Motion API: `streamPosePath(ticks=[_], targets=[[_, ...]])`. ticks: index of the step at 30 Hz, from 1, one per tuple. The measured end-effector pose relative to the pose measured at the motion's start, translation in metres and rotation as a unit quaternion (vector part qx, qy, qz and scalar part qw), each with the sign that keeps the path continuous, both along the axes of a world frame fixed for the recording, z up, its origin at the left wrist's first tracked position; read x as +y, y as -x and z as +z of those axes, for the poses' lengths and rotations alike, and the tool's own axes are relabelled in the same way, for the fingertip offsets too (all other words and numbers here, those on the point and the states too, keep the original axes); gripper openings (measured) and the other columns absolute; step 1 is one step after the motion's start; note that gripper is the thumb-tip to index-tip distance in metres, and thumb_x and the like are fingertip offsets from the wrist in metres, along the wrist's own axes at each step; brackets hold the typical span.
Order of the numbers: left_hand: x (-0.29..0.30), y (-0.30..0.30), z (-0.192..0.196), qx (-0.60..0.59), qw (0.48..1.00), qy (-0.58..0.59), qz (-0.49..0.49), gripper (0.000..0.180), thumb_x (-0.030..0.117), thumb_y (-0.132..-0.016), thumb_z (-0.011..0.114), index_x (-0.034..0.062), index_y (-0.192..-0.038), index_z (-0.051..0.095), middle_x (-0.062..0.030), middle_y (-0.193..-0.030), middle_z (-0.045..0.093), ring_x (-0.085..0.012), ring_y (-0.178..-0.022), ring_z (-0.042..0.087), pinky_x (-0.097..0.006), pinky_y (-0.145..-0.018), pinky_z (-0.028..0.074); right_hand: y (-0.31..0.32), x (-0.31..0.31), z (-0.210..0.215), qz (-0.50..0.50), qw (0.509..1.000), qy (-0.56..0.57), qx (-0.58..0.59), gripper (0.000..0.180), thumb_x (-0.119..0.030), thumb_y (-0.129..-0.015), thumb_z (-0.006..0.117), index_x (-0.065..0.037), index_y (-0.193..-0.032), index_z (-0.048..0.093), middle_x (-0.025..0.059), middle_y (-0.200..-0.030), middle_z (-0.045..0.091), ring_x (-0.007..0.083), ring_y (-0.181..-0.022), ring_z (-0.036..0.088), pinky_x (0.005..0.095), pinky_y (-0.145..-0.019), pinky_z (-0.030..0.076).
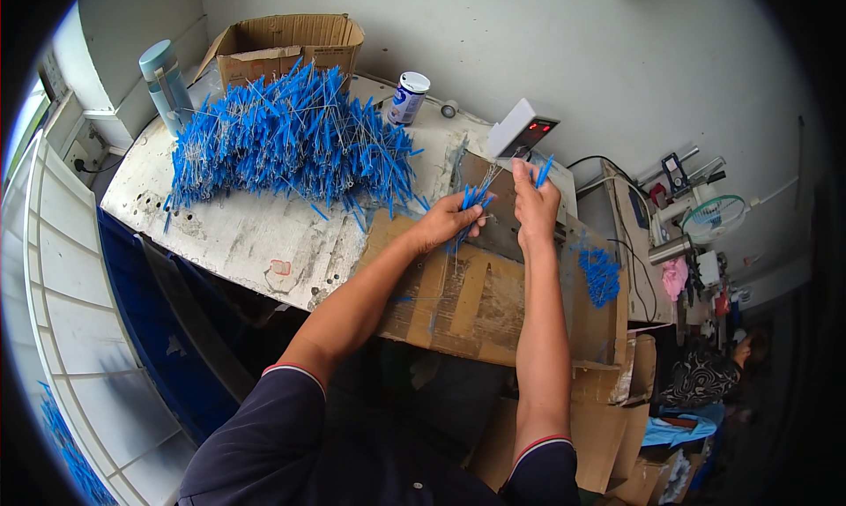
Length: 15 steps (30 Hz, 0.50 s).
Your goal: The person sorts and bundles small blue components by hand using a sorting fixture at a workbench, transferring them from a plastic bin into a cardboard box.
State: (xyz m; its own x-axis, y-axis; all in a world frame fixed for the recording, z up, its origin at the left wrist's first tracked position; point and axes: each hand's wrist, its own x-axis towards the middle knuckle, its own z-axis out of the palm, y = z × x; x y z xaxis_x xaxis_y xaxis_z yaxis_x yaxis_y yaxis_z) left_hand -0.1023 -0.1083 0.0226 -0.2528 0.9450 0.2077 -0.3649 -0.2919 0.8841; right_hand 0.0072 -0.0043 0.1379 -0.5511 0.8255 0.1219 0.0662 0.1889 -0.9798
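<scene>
My left hand (451, 221) is closed around a small bundle of thin wire pieces with blue plastic handles (476, 196), their wire ends pointing up and to the right. Beside it, my right hand (535, 203) pinches a blue-handled wire piece (545, 170) just in front of a white box with a red digital display (523, 129). A large heap of the same blue pieces (291, 140) covers the left part of the table. More blue pieces lie in a small pile (599, 275) right of my right forearm.
Behind the heap stands an open cardboard box (291, 40), with a light-blue flask (166, 87) to its left and a white-and-blue can (408, 99) to its right. Taped cardboard (458, 303) covers the table's near edge. A small fan (714, 217) is at the far right.
</scene>
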Motion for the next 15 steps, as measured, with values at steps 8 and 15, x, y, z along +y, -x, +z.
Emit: streamPosePath(ticks=[8, 15], targets=[[0.002, -0.004, -0.001, 0.067, 0.998, 0.013, 0.006, 0.025, 0.02, -0.104, 0.052, 0.0048, -0.122, 0.059, -0.001, -0.088, 0.059, -0.0092, -0.075, 0.057, -0.025, -0.069, 0.049, 0.022, 0.008, -0.01, 0.073, 0.994, -0.072, -0.028, 0.024, -0.021, -0.086, 0.078, 0.0, -0.095, 0.071, -0.0055, -0.072, 0.058, -0.0002, -0.054, 0.038, 0.0216, -0.046, 0.026], [0.0, 0.003, -0.001, 0.091, 0.995, 0.014, 0.023, 0.019, 0.026, -0.104, 0.052, 0.0078, -0.105, 0.058, 0.0024, -0.08, 0.052, -0.0071, -0.069, 0.05, -0.024, -0.063, 0.045, 0.021, 0.003, 0.017, 0.016, 1.0, -0.008, 0.007, 0.019, -0.019, -0.089, 0.075, -0.001, -0.084, 0.07, -0.0063, -0.062, 0.049, 0.0024, -0.051, 0.035, 0.0238, -0.046, 0.022]])
